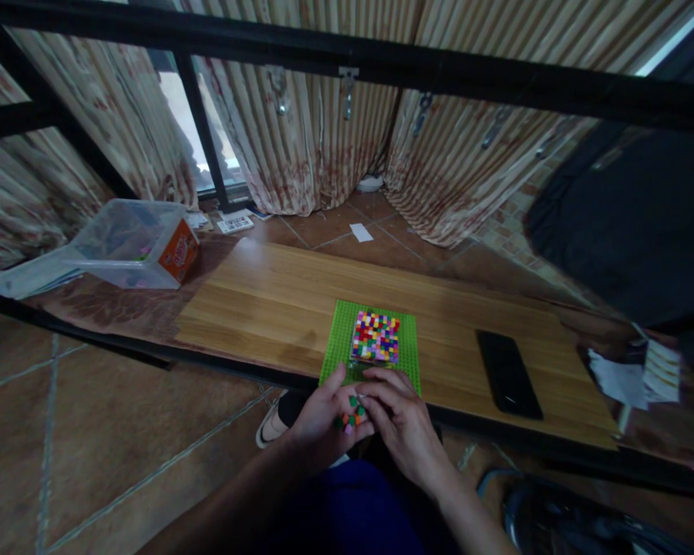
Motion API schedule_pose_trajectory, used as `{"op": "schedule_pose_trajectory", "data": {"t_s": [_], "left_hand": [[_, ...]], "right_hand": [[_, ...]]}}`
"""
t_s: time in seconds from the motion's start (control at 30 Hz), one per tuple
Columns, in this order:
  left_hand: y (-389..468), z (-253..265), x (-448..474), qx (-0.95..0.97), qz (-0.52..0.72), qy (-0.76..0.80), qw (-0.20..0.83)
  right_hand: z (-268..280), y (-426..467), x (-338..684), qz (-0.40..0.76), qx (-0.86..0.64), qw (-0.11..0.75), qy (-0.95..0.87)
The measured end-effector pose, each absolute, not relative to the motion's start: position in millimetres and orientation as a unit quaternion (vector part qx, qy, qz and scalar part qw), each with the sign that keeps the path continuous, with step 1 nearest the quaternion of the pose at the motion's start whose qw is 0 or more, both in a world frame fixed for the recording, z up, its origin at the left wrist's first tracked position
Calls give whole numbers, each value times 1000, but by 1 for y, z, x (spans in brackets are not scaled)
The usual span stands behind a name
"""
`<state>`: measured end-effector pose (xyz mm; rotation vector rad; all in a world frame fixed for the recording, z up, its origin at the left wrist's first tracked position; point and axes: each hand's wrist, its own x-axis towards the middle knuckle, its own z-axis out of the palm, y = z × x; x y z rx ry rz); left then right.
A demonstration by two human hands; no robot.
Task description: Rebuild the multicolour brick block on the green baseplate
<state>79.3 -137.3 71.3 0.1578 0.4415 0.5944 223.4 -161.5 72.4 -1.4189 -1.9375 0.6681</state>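
My left hand (318, 412) is cupped palm up just in front of the table edge. Several small toy bricks (348, 420) in green, orange and pink lie in its palm. Over that palm my right hand (398, 416) has its thumb and fingers closed together at the bricks. Whatever sits between its fingertips is too small to make out. Just beyond both hands, a green studded baseplate (408, 331) rests on the table. On it stands a square block of multicoloured bricks (375, 337). The near edge of the baseplate is partly covered by my hands.
A black phone (509, 374) lies on the wooden board (266, 293) to the right. Papers (630, 378) sit at the far right end. On the left stands a clear plastic bin (133, 250) with an orange label. A dark metal bar (382, 62) crosses above, in front of curtains.
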Motion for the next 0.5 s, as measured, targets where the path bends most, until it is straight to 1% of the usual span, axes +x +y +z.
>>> {"op": "schedule_pose_trajectory", "data": {"t_s": [0.13,0.23,0.33,0.4,0.5], "left_hand": [[-136,71,81,89,287,240,923],[-135,66,80,83,286,286,911],[-138,58,80,62,263,355,895],[-144,51,82,50,237,378,894],[-156,41,86,33,207,390,897]], "right_hand": [[76,-159,225,262,-541,325,-730],[76,-149,236,246,-564,376,-692],[78,-132,250,204,-621,419,-631],[80,-119,257,169,-650,413,-615],[81,-102,261,130,-659,380,-636]]}}
